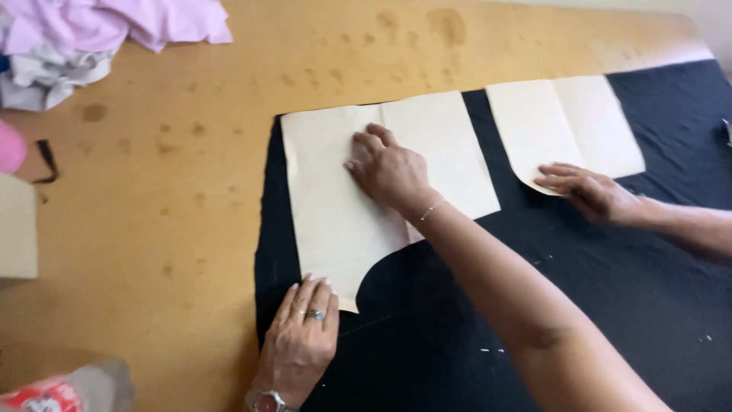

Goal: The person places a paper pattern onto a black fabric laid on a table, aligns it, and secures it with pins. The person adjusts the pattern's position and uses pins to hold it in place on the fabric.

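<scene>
Cream paper pattern point(343, 206) flat on black cloth point(610, 305); left hand point(301, 339), right hand point(389, 168) pressing.

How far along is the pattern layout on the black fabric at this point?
Done: black fabric lies spread on the table, with a large paper piece and a small paper piece on it. In hand: the right hand presses the large one flat, the left hand rests by its lower corner, another person's hand holds the small one. Left: no pins or cuts show around either.
</scene>
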